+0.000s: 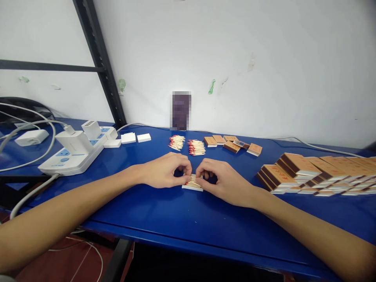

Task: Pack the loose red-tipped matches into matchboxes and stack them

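A white inner matchbox tray (192, 188) lies on the blue tabletop between my hands, with matches (192, 183) in it. My left hand (166, 171) is closed in a pinch at the left ends of these matches, where a red head shows by the thumb. From the other side, my right hand (227, 183) pinches at their right ends; its fingertips partly cover the tray's right end. Just beyond the hands lie two piles of loose red-headed matches, a left pile (177, 143) and a right pile (197, 147).
Small orange matchbox sleeves (231, 146) lie behind my right hand. A large stack of matchboxes (305, 170) stands at right. White trays (128, 138) sit at back left, beside a power strip (73, 160) with chargers and cables. A pixelated dark rectangle (180, 111) stands against the wall.
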`<action>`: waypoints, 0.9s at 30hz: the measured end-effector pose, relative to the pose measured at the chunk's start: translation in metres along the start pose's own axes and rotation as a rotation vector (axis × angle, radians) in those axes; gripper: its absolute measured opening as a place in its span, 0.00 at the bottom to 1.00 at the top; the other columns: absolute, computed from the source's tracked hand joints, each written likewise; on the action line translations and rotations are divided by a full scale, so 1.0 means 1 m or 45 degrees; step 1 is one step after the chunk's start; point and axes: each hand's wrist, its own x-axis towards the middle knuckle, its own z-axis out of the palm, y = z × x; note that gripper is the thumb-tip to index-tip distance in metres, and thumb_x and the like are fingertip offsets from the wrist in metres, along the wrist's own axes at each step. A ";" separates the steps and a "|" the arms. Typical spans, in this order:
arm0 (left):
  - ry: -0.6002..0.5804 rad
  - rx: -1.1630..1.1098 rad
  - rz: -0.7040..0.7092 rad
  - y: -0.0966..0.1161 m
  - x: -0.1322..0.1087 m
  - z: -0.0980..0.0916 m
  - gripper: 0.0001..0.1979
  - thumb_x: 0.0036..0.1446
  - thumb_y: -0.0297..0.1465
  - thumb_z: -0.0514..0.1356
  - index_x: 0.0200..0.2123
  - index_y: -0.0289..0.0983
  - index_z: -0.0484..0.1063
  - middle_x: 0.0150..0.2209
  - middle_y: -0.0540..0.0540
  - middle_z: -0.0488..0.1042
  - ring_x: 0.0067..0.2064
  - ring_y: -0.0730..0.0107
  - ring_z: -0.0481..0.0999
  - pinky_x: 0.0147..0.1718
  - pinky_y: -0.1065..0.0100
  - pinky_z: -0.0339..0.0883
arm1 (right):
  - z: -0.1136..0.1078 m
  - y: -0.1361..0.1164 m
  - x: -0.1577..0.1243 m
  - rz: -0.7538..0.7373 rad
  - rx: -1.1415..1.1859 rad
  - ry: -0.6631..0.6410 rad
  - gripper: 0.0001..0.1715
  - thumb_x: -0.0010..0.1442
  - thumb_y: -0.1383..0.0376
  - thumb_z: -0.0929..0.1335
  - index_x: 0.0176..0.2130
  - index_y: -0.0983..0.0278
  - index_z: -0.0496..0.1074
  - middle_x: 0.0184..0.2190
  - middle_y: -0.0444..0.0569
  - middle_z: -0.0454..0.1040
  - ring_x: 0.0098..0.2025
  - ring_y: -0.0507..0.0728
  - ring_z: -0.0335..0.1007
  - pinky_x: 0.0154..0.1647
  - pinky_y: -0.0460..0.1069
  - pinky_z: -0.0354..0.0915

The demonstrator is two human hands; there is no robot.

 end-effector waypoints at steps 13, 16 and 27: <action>-0.002 0.020 -0.042 0.001 0.001 0.001 0.06 0.56 0.32 0.59 0.33 0.35 0.72 0.33 0.49 0.73 0.35 0.70 0.71 0.37 0.67 0.62 | 0.001 0.001 0.002 0.016 -0.022 0.079 0.03 0.57 0.69 0.67 0.30 0.63 0.69 0.26 0.43 0.70 0.27 0.50 0.64 0.29 0.46 0.61; 0.014 0.014 -0.040 0.000 0.001 0.001 0.05 0.56 0.31 0.59 0.33 0.35 0.73 0.33 0.49 0.74 0.34 0.71 0.71 0.35 0.69 0.63 | 0.002 0.002 0.002 0.023 -0.016 0.086 0.03 0.56 0.69 0.67 0.30 0.63 0.69 0.26 0.43 0.70 0.27 0.50 0.64 0.29 0.46 0.61; 0.080 -0.139 -0.017 -0.005 0.000 0.004 0.05 0.57 0.28 0.57 0.37 0.36 0.69 0.30 0.50 0.74 0.30 0.75 0.70 0.28 0.73 0.64 | 0.001 0.000 0.001 0.024 0.000 0.075 0.04 0.55 0.72 0.67 0.30 0.63 0.68 0.26 0.42 0.69 0.27 0.49 0.63 0.29 0.45 0.61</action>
